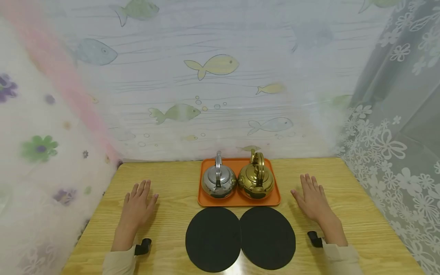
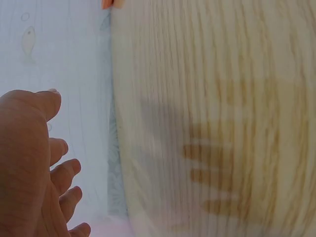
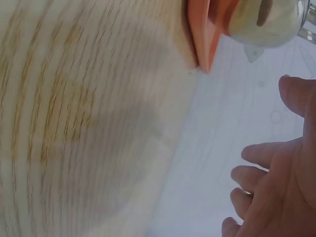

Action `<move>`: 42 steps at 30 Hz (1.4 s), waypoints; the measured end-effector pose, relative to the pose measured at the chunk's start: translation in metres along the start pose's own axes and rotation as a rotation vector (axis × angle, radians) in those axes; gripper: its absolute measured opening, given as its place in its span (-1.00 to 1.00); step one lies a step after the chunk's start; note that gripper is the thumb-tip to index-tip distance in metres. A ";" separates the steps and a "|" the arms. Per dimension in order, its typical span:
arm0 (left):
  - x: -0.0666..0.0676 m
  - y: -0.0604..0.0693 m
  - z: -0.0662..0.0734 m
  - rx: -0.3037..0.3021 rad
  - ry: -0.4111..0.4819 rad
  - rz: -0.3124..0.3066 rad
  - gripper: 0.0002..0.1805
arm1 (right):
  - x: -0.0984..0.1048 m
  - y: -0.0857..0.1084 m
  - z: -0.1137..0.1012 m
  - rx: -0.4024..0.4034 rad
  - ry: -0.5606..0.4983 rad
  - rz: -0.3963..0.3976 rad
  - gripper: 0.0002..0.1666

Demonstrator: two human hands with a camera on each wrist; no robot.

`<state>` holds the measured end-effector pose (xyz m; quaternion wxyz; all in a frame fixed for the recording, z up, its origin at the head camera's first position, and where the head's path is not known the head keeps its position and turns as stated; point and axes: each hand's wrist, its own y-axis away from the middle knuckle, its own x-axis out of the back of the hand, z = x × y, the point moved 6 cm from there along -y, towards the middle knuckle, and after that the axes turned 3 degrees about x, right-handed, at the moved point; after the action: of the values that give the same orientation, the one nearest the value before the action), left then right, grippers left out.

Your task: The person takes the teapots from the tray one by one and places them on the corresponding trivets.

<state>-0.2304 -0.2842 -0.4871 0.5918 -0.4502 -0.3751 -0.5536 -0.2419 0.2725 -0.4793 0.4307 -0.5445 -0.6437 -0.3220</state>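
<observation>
My left hand hovers palm down over the left part of the wooden table, fingers extended and holding nothing. On the other side my right hand is spread the same way, nearest the orange tray. Side by side on that tray stand a silver kettle and a gold kettle, both with upright handles. In front of the tray lie two black round mats, the left mat and the right mat, their edges meeting. The right wrist view catches the tray's edge and part of the gold kettle.
The wood-grained table ends at a back curtain printed with fish. A flowered curtain hangs at the left, and a lace-patterned sheer one at the right. Black wrist mounts stick out near both sleeves.
</observation>
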 end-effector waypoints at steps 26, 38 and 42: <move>-0.022 -0.009 0.049 -0.167 0.454 -0.109 -0.33 | 0.043 0.034 -0.115 0.478 -0.341 0.465 -0.43; -0.047 -0.006 0.070 -0.178 0.446 -0.192 -0.27 | 0.003 0.012 -0.160 0.558 -0.453 0.305 -0.36; -0.054 -0.007 0.078 -0.176 0.442 -0.234 -0.22 | -0.006 0.007 -0.168 0.508 -0.496 0.284 -0.35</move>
<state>-0.2387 -0.1927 -0.5126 0.5498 -0.3216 -0.2363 -0.7338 -0.2005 0.1227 -0.4145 0.4231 -0.5656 -0.7059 0.0522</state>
